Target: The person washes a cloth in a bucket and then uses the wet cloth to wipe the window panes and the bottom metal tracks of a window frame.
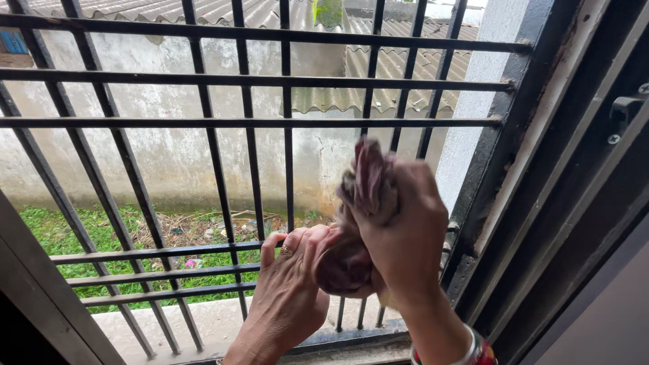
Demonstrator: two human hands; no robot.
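Head view — cloth [362, 196] inside both hands' fingers [318, 247]

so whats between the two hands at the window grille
A bunched pinkish cloth sits between the left hand and right hand; both grip it, per the head view.

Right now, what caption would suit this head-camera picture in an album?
Both hands, left hand and right hand, grip a bunched reddish cloth before a black window grille.
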